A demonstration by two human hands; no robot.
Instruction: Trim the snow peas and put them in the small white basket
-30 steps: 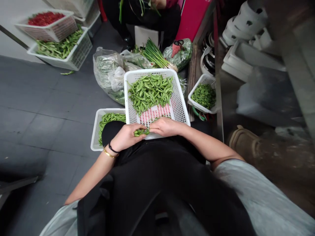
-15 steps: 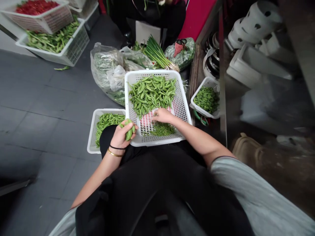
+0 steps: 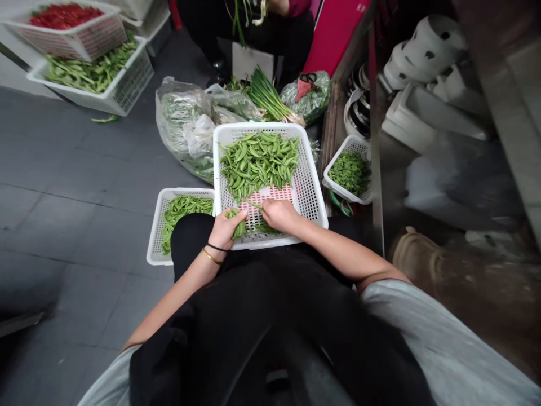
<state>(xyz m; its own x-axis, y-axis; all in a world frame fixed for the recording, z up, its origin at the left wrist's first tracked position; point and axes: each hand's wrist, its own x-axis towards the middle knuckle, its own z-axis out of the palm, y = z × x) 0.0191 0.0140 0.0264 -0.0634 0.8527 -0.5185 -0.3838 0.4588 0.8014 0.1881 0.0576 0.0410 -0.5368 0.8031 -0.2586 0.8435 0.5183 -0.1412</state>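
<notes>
A white perforated basket (image 3: 318, 194) sits on my lap with a heap of green pea pods (image 3: 258, 160) at its far side. My left hand (image 3: 223, 228), over the basket's near left corner, is closed around several pea pods (image 3: 239, 230). Just to its right, my right hand (image 3: 282, 216) pinches a single pea pod (image 3: 255, 205) whose tip points toward the left hand. Partly covered by the right hand are thin green trimmings (image 3: 265, 227) on the basket floor. Left of my knee stands a smaller white basket (image 3: 153, 239) with more pods.
Plastic bags of greens (image 3: 181, 113) and a bunch of green onions (image 3: 270, 96) lie beyond the basket. At right is a small basket of leafy greens (image 3: 350, 172). Stacked crates (image 3: 122, 93) stand far left. A person in dark trousers (image 3: 257, 28) sits opposite.
My left hand has moved right, closer to the right hand, still holding pods. The right hand has moved slightly nearer me, and a pod now shows in its fingers.
</notes>
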